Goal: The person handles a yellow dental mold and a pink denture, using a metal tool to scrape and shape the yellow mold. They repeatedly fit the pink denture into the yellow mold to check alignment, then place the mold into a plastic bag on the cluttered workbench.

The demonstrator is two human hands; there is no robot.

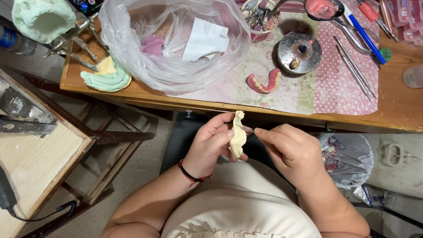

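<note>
A view looking down from a person's head at their two bare hands, held close together in front of their lap, just below the near edge of a wooden worktop [396, 110].

The left hand [211, 145], with a dark red and black bracelet [190, 175] on its wrist, is closed around a pale cream plaster cast [238, 134], which stands on edge between thumb and fingers. The right hand [288, 152] pinches a thin metal tool [247, 129], whose tip touches the cast's right side. The cast is off the worktop, in the air above the person's cream-coloured clothing.

On the worktop, a pink denture with a row of teeth [264, 83] lies on a floral patterned mat [304, 94], just beside a round metal burner [299, 52]. To the left sits a crumpled clear plastic bag [132, 48] with a white paper and something pink inside. At the far left, a metal hinged frame [72, 42] holds pale green plaster blocks [105, 75]. Along the back are a cup of small tools [260, 13], a small bowl of pink material [324, 9], a blue pen [365, 35] and several long thin metal instruments [354, 66].

Below the worktop on the right, a bin lined with a plastic bag [348, 158] stands on the floor. On the left is a wooden side table [35, 158] with a black cable [39, 216] trailing from it.
</note>
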